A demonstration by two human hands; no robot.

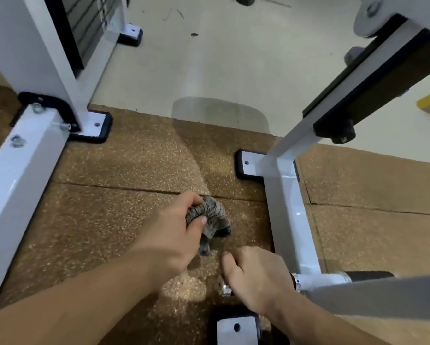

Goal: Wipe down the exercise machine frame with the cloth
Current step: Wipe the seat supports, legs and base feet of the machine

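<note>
The grey patterned cloth (210,216) is bunched in my left hand (176,230), thumb pressed across the front and fingers curled over the top, with 1 loose tail hanging below. It sits over the brown speckled rubber mat (109,170), left of the white painted steel base tube (291,220) of the machine frame and apart from it. I cannot tell whether it touches the mat.

My right hand (253,277) is just below and to the right of the cloth, fingers curled round a white horizontal bar (318,280) whose chrome end (225,291) pokes out on the left of my fist.

Another white frame beam (17,175) slants down the left edge. 3 bolt-down feet on black pads (246,165) rest on the mat. Beyond it lies pale smooth floor (209,58), and a black weight stack (89,26) stands top left.
</note>
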